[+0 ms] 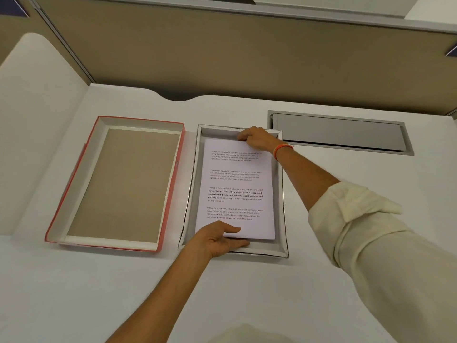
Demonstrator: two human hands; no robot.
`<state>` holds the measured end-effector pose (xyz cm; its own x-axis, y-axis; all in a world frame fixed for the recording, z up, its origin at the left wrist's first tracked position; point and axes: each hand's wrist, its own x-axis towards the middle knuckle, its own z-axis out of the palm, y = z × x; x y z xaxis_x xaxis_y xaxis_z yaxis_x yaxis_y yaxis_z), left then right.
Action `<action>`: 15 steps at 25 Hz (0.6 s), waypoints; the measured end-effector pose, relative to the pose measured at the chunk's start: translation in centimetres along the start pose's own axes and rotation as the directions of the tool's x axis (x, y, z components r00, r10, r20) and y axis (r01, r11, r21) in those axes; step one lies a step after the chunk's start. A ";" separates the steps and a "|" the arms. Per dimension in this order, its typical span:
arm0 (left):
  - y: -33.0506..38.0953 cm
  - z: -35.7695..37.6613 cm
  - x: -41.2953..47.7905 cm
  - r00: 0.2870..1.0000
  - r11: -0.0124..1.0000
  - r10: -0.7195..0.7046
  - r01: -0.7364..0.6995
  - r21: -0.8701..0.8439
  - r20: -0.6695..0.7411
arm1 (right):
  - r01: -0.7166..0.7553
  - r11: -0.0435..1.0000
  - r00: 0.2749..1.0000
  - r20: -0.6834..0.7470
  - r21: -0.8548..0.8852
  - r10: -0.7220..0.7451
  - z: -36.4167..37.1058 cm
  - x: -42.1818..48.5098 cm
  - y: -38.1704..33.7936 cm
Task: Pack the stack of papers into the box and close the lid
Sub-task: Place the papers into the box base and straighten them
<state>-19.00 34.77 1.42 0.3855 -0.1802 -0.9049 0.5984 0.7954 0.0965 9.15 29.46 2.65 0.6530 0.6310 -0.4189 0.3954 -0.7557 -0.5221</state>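
Note:
A stack of white printed papers (236, 186) lies inside the open grey box (280, 194) in the middle of the desk. My left hand (221, 240) holds the stack's near edge, thumb on top and fingers under it. My right hand (256, 138), with an orange band at the wrist, grips the stack's far edge at the box's back wall. The box lid (81, 179), red outside with a brown inner face, lies upside down on the desk just left of the box.
A grey cable-hatch cover (338, 132) is set into the desk to the right of the box. A beige partition wall (222, 53) runs along the back, and a white side panel (37, 115) stands at the left.

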 end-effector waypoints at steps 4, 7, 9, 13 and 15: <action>-0.1 -0.2 0.3 0.999 0.999 -0.034 0.034 0.006 -0.018 | -0.037 0.996 0.999 -0.006 0.085 0.038 -0.1 0.1 0.3; 0.0 -0.2 0.3 0.999 0.999 -0.040 0.040 0.005 -0.025 | -0.042 0.995 0.999 -0.011 0.095 0.043 0.2 0.0 0.3; 0.0 -0.3 0.4 0.999 0.999 -0.045 0.046 0.004 -0.028 | -0.033 0.995 0.999 -0.016 0.090 0.034 0.2 0.0 0.2; 0.1 -0.2 0.4 0.998 0.998 -0.055 0.055 -0.001 -0.025 | -0.032 0.997 0.999 -0.011 0.066 0.033 0.2 0.0 0.1; 0.0 -0.2 0.1 0.999 0.999 -0.051 0.051 0.003 -0.016 | -0.018 0.998 1.000 -0.012 0.053 0.019 0.3 -0.1 0.2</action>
<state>-19.14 34.87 1.22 0.3433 -0.2110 -0.9152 0.6196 0.7832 0.0519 8.99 29.31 2.40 0.6678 0.6146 -0.4198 0.3490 -0.7567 -0.5528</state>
